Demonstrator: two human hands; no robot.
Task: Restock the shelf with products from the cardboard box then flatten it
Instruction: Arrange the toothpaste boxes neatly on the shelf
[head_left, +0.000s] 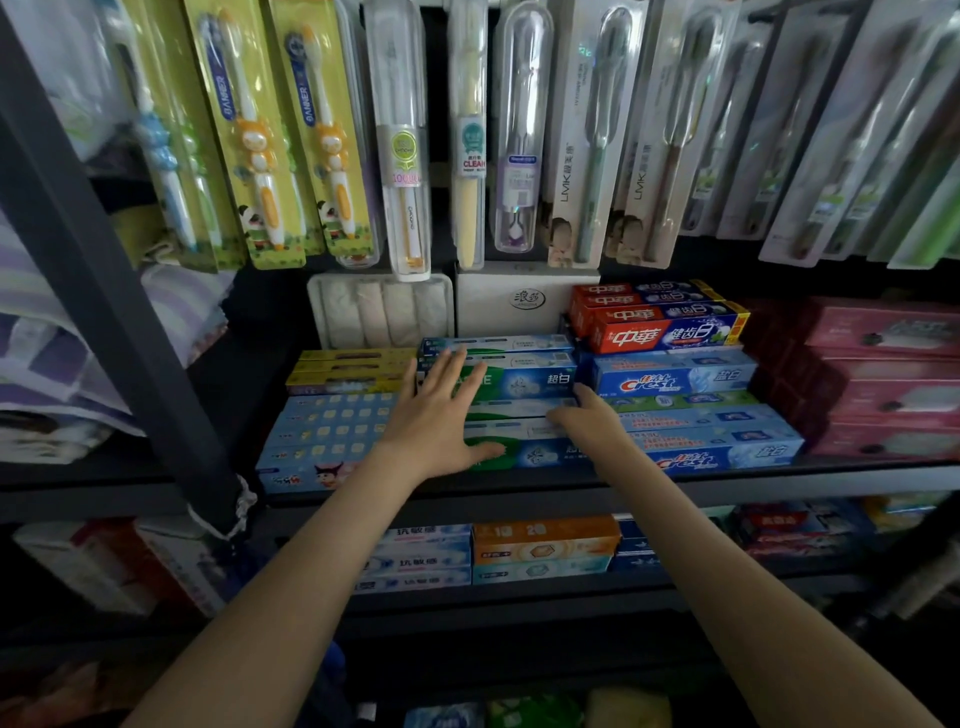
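A stack of green-and-blue toothpaste boxes (524, 387) lies in the middle of the dark shelf (519, 486). My left hand (441, 410) lies flat on the stack's left part, fingers straight and spread. My right hand (584, 415) touches the stack's right end, next to the blue Crest boxes (691, 415); its fingers bend over the box edge. The cardboard box is out of view.
Red toothpaste boxes (660, 317) sit behind the Crest stack, pink boxes (883, 379) at right, blue children's toothpaste boxes (322, 441) at left. Packaged toothbrushes (405, 140) hang above. A lower shelf holds more boxes (540, 551). A dark upright post (104, 270) runs along the left.
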